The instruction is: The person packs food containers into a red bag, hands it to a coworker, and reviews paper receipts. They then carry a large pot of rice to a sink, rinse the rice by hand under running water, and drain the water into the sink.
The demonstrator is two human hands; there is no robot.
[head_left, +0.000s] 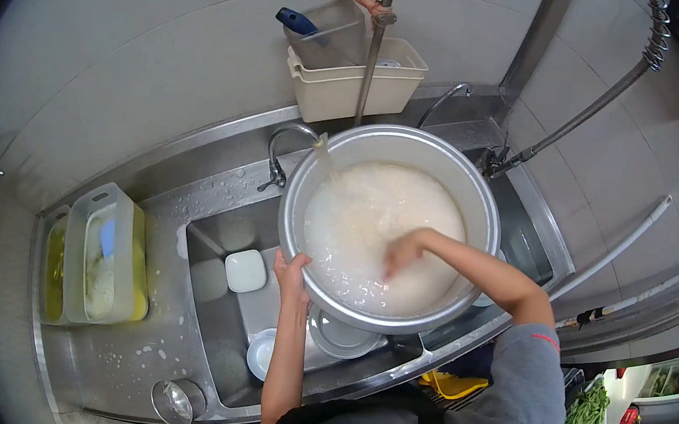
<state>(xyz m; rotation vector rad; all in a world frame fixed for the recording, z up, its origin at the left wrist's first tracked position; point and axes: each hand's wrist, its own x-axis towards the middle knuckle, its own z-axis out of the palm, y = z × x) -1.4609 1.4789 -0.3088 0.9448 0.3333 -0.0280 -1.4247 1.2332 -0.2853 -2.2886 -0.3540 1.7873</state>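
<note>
A large silver metal pot (pixel 483 204) rests over the steel sink, filled with cloudy whitish water (pixel 382 209). Its left front rim is held by my left hand (pixel 291 274), fingers closed around the edge. Over the middle of the pot, my right hand (pixel 404 252) dips to the water's surface; motion smears its fingers, so their shape cannot be made out. From the curved tap (pixel 294 132) at the pot's upper left, a stream runs into the water. Whatever lies under the cloudy surface is hidden.
The sink (pixel 212 315) below holds a white square dish (pixel 246 271), a white bowl (pixel 260 351) and a round lid (pixel 341 335). Plastic tubs (pixel 109 256) stand left, a metal cup (pixel 177 402) in front. Cream bins (pixel 354 91) sit behind; a spray hose (pixel 598 108) hangs right.
</note>
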